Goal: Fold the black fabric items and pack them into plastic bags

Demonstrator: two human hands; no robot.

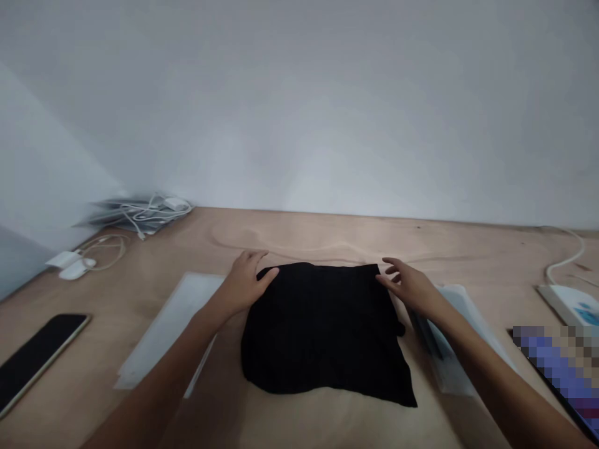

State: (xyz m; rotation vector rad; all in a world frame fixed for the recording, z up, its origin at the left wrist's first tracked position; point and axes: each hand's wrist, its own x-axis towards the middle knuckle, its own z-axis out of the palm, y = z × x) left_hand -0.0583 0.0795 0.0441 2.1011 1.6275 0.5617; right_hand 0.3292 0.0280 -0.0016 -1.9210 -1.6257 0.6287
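Hands (246,279) (408,282) at cloth (322,330), between packets (163,330) (461,302).

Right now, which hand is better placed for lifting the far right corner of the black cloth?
Probably the right hand: its open fingers are beside that corner of the black cloth, while the left hand is at the far left corner.

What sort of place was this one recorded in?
Probably a plain indoor room, at a wooden desk or table: the bare wood tabletop meets a pale wall, and white cables lie in the far left corner. Whether it is a home or a workplace, I can't tell.
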